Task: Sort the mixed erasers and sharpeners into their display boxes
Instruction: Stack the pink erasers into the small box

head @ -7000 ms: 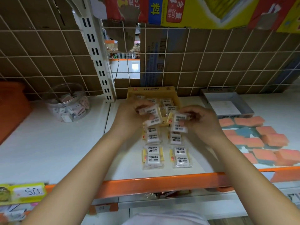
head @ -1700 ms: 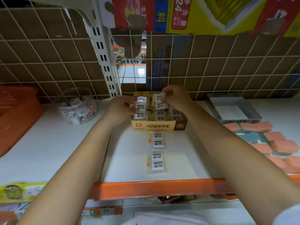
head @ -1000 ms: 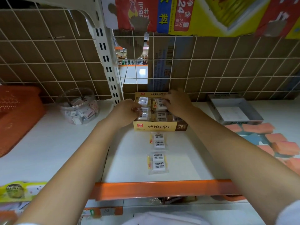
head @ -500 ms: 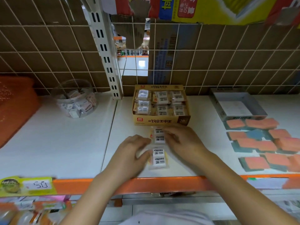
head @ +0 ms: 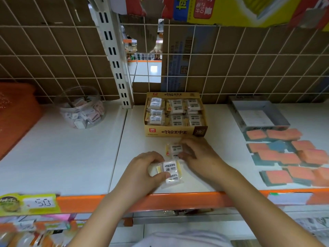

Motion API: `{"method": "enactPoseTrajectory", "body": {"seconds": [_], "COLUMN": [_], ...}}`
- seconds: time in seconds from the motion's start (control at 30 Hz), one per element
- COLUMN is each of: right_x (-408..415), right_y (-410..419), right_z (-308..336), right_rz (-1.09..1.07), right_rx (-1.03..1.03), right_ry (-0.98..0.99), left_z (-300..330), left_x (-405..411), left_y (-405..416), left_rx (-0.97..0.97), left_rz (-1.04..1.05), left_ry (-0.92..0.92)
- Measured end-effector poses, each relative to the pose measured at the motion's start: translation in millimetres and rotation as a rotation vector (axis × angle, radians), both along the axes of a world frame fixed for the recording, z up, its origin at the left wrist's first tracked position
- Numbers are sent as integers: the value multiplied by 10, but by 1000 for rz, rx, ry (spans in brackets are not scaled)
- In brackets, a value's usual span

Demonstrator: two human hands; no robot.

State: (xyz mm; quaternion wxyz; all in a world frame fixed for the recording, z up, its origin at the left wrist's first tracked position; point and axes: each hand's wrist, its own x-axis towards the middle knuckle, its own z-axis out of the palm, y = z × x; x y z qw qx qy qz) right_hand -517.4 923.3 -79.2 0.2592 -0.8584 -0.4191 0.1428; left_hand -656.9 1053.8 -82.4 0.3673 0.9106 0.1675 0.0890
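Two eraser packs are left near the shelf's front edge; my left hand [head: 142,171] pinches one [head: 170,172], my right hand [head: 199,155] grips the other [head: 175,149]. Yellow box [head: 175,132] looks nearly full; orange erasers [head: 284,157] remain unsorted.

I am seeing an orange basket [head: 16,111] sitting far left on the shelf and a yellow price tag [head: 28,204] hanging on its front edge.

White shelf [head: 58,157] with orange front edge [head: 160,200]. Brown cardboard backing [head: 53,56] behind white wire grid [head: 249,56]. Slotted white upright [head: 114,56] left of centre. Gap in backing [head: 142,56] shows bright shop aisle beyond. Lighting even.
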Motion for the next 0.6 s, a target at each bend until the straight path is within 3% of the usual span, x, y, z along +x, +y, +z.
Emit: {"method": "enactPoseTrajectory", "body": {"seconds": [0.27, 0.43, 0.6], "right_x": [41, 336, 660], "right_y": [-283, -209, -12], "right_z": [157, 499, 564], "right_rz": [-282, -318, -367], "right_rx": [491, 634, 493], "right_ry": [434, 293, 184], "left_z": [191, 554, 626], "left_x": [85, 533, 998], "left_y": [51, 155, 261], "left_rx": [-292, -308, -98], "left_rz": [123, 116, 137], "left_ry": [-234, -361, -275]}}
